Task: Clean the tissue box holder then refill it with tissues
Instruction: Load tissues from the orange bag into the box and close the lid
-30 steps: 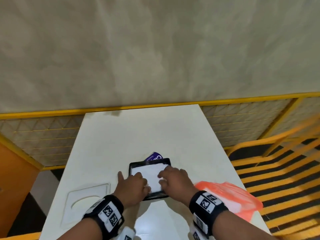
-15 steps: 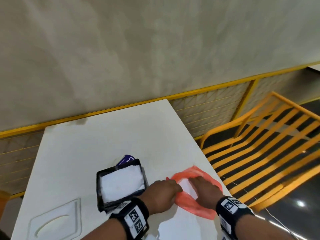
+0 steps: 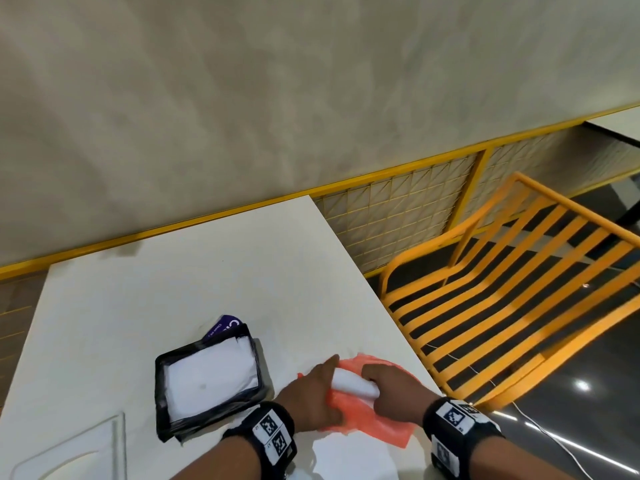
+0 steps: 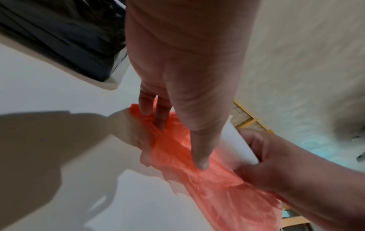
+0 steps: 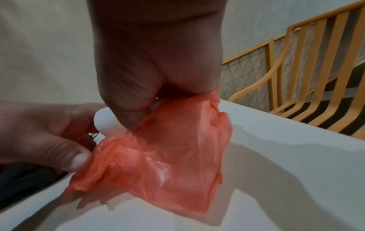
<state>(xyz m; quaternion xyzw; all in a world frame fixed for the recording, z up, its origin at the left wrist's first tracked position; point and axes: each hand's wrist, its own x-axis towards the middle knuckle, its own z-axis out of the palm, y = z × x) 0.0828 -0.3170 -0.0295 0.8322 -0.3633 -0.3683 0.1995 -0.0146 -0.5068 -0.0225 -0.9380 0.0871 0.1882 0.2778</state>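
Note:
The black tissue box holder (image 3: 160,393) lies open on the white table (image 3: 173,271), with white tissues (image 3: 207,375) inside. To its right lies an orange plastic bag (image 3: 381,424). My left hand (image 3: 311,393) pinches the bag's mouth (image 4: 177,150) between thumb and fingers. My right hand (image 3: 391,393) grips a folded wad of white tissues (image 3: 353,382) at the bag's opening. In the right wrist view the wad (image 5: 106,123) sticks out between both hands above the bag (image 5: 168,164).
A purple packet (image 3: 225,329) peeks from behind the holder. A white lid with an oval cut-out (image 3: 69,452) lies at the near left. White paper (image 3: 346,455) lies near the front edge. An orange slatted chair (image 3: 502,306) stands right of the table.
Both hands left the tissues in the holder and moved right to the orange bag. The left now holds the bag while the right has gripped a white tissue wad there.

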